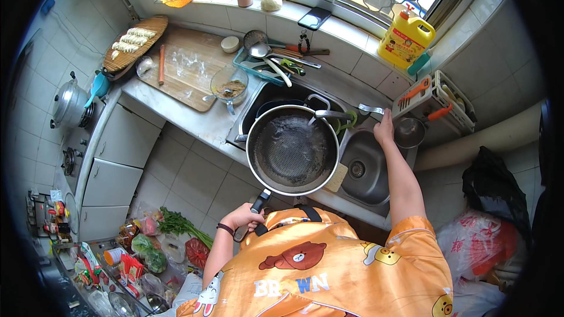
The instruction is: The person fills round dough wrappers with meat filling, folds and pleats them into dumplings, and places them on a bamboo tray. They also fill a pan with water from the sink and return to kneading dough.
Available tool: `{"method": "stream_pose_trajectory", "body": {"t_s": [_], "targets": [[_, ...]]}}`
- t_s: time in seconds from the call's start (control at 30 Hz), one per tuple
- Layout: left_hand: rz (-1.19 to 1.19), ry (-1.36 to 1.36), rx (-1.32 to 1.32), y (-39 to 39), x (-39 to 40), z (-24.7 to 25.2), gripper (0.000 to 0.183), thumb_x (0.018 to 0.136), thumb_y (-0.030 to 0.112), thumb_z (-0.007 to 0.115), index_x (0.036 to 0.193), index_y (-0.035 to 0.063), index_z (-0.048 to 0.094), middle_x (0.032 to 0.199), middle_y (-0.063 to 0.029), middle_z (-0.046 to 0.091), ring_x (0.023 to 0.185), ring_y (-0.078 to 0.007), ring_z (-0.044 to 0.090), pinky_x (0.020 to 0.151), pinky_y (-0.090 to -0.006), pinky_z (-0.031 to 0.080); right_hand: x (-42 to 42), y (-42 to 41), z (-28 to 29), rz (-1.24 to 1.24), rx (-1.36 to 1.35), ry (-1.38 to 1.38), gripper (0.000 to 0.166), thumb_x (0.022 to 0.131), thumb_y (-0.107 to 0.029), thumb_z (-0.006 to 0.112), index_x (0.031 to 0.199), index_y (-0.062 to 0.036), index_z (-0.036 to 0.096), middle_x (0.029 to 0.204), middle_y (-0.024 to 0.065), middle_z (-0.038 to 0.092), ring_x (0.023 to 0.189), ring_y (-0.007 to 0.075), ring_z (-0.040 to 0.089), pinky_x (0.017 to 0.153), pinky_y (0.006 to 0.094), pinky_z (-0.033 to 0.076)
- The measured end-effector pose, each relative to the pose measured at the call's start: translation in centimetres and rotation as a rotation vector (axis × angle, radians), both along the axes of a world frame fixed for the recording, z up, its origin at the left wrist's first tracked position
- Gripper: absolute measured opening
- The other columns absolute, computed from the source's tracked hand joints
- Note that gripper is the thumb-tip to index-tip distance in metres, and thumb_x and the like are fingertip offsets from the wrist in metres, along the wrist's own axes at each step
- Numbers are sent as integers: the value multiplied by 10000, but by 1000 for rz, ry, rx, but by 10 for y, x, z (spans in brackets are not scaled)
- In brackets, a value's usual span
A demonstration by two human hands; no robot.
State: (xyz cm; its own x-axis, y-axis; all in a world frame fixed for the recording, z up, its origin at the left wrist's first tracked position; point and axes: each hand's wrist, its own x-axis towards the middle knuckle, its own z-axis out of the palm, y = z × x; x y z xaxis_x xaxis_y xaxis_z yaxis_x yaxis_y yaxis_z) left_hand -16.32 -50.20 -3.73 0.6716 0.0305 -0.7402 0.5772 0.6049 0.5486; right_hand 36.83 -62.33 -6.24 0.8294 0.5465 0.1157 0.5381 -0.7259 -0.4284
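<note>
A large wok [291,152] with a honeycomb-patterned inside and water in it is at the front edge of the double sink, under the faucet spout [330,114]. My left hand [244,218] is closed around the wok's dark handle. Out to the right, my right hand [384,127] is on the metal faucet lever [371,109]; its fingers are partly hidden. The right sink basin [365,167] lies below my right forearm, with a yellowish sponge [337,178] at its left edge. Part of the left basin [269,92] is covered by the wok.
A teal basket [246,64] of utensils stands behind the left basin. Left of it are a glass bowl [229,86] with filling and a floured wooden board [185,61]. A small pot [410,132] sits right of my right hand; a yellow detergent jug [405,39] stands on the sill.
</note>
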Motion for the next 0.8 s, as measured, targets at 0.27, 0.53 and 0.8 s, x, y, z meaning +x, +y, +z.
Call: {"method": "stream_pose_trajectory", "body": {"t_s": [0.27,0.53,0.8], "targets": [[-22,-10,-6,1,-1,-1,184,762,29,670,729,60,491,513,15,464,394,-78,431,388,-242,377,-4,3,5,-15,7,24,657,780,-37,468,1398,54,267,1450,265,290,1355,367,288,1115,375,267],[-22,-9,9,1,0,1,177,765,36,667,730,61,495,511,15,467,392,-78,430,387,-243,377,-1,1,2,-13,11,9,662,781,-39,464,1403,54,260,1451,265,290,1358,362,286,1120,372,259],[-17,-8,7,2,-1,1,175,767,41,668,739,62,496,516,18,467,397,-75,433,388,-241,380,-1,1,0,-11,13,6,660,780,-36,462,1403,51,261,1449,263,294,1352,365,295,1114,373,268]]}}
